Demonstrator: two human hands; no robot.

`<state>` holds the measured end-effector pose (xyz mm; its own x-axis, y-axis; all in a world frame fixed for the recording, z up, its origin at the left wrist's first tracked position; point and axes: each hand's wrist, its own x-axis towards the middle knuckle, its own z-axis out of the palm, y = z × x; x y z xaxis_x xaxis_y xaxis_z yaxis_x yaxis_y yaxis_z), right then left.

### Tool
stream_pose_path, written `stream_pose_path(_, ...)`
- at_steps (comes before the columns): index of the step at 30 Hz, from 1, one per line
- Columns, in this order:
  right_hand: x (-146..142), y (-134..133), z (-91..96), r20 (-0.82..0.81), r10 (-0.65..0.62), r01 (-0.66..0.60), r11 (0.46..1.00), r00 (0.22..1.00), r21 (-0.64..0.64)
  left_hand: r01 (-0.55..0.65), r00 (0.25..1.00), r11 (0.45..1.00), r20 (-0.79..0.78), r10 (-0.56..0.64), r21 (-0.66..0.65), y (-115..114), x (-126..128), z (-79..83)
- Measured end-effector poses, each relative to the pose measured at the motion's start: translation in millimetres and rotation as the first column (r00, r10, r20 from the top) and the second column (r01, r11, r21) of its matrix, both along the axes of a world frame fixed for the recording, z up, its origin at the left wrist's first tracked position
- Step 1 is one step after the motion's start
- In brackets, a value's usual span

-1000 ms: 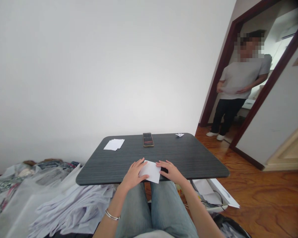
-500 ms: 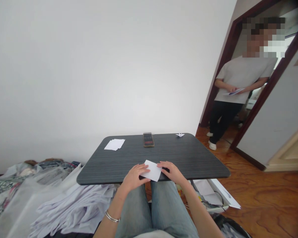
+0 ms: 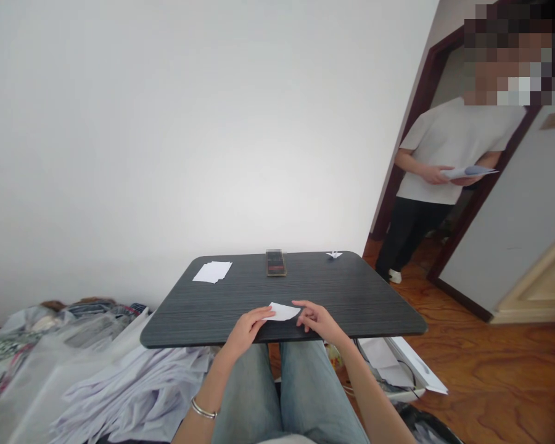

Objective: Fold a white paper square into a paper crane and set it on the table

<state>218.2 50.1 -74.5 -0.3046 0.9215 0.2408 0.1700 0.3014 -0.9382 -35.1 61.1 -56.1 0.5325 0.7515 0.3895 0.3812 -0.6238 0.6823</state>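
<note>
A small white sheet of paper (image 3: pixel 283 311) is lifted off the near edge of the dark table (image 3: pixel 351 296), held between both hands. My left hand (image 3: pixel 247 330) pinches its left corner with thumb and fingers. My right hand (image 3: pixel 318 320) holds the right end with curled fingers. The sheet appears tilted nearly edge-on to me. Farther back on the table lie a few white paper sheets (image 3: pixel 213 271), a phone (image 3: pixel 275 263) and a small folded paper figure (image 3: pixel 333 254).
A person in a light shirt (image 3: pixel 448 154) stands in the doorway at the right, holding papers. Heaps of white cloth and bags (image 3: pixel 97 376) fill the floor on the left. A white tray with papers (image 3: pixel 398 364) sits under the table's right side.
The sheet went from lying flat under both hands to being raised and tipped up between them. The person in the doorway stepped closer and now holds papers.
</note>
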Motion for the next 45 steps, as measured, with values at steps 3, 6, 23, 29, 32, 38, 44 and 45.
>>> stream_pose_path(3, -5, -2, 4.2, -0.052, 0.070, -0.072, 0.996, 0.996, -0.042, 0.011, 0.999, 1.000, 0.045, -0.011, 0.006, 0, 0, -0.7)
stream_pose_path(6, -12, 0, 3.9, -0.068, 0.042, -0.045, 0.998, 0.997, -0.045, 0.040, 0.997, 0.999, 0.061, -0.041, 0.013, 0, 0, -1.0)
stream_pose_path(23, -15, 1, -4.0, -0.236, -0.188, 0.215, 0.972, 0.953, 0.093, -0.107, 0.914, 0.950, 0.348, 0.211, -0.295, -1, 4, -5.7)
stream_pose_path(29, -14, -2, -4.9, -0.165, -0.161, 0.181, 0.977, 0.973, 0.111, -0.101, 0.867, 0.919, 0.420, 0.269, -0.381, -3, 6, -2.3)
stream_pose_path(32, -15, -5, -3.0, -0.188, -0.148, 0.168, 0.981, 0.971, 0.097, -0.134, 0.848, 0.915, 0.433, 0.304, -0.380, -4, 6, -1.5)
stream_pose_path(38, -20, -11, -0.7, -0.346, -0.105, 0.122, 0.992, 0.932, 0.029, -0.172, 0.810, 0.912, 0.474, 0.346, -0.372, -11, 7, -1.9)
stream_pose_path(44, -30, -18, 1.6, -0.436, -0.184, 0.179, 0.982, 0.881, -0.054, -0.109, 0.796, 0.911, 0.514, 0.320, -0.399, -18, 10, -4.3)
stream_pose_path(45, -31, -20, 2.5, -0.445, -0.190, 0.182, 0.981, 0.875, -0.062, -0.090, 0.788, 0.909, 0.529, 0.315, -0.407, -19, 10, -4.9)
